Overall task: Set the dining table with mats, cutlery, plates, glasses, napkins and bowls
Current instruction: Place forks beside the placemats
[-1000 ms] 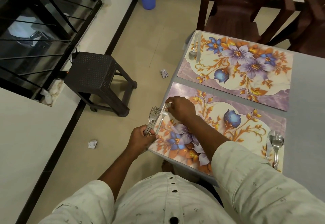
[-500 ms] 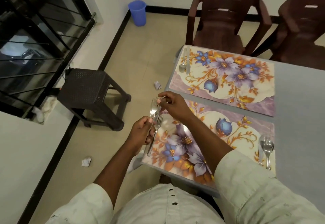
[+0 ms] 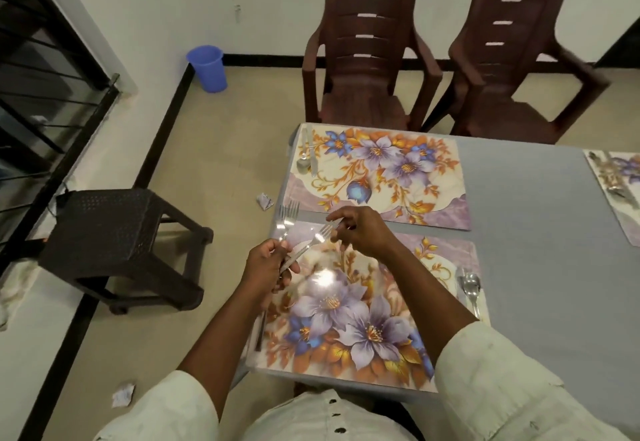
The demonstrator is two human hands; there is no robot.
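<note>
Both hands have risen off the near mat (image 3: 349, 316); three mats show. Left hand (image 3: 266, 264) grips forks (image 3: 287, 218); right hand (image 3: 363, 232) pinches one fork (image 3: 320, 234).

Purple-and-orange floral mats (image 3: 349, 322) on a grey table (image 3: 540, 260), brown chairs (image 3: 367, 59), blue cup (image 3: 207, 68).

A person's left hand (image 3: 268, 262) grips a bundle of forks (image 3: 287, 218) above the near floral placemat (image 3: 346, 319) while the right hand (image 3: 363, 232) pinches the tines of one fork (image 3: 311, 244). Spoons (image 3: 470, 288) lie on the mat's right edge.
</note>
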